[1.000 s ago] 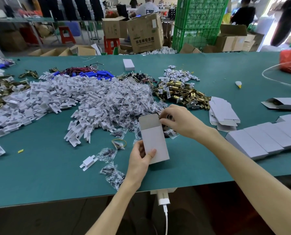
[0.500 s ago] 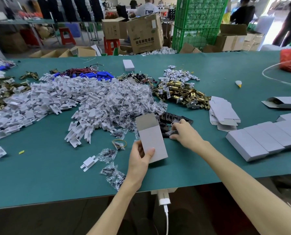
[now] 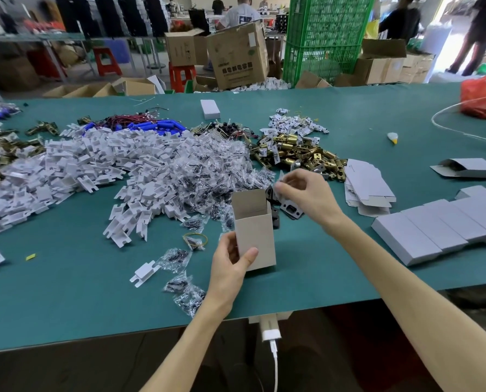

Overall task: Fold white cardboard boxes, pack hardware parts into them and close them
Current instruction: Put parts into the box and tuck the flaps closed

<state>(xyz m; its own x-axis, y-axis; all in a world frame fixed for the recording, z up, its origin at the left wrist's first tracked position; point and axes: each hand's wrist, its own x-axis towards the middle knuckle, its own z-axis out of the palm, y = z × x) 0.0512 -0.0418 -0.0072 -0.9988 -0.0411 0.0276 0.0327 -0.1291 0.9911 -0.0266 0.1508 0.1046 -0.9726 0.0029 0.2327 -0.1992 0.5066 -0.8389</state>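
The white cardboard box (image 3: 254, 236) is held near the front edge of the green table (image 3: 66, 292). Behind it and to its left a heap of clear crinkled bags (image 3: 207, 171) is spread, with brass parts (image 3: 298, 154) further behind. Dark flat plates (image 3: 275, 216) lie just beside its right wall. The box is kept upright, long axis vertical, mouth upward, its flap raised on the far side. It is gripped by the left hand (image 3: 230, 261), thumb across the smooth front. A small item (image 3: 281, 181), too blurred to name, is pinched by the right hand (image 3: 304, 193) above the mouth.
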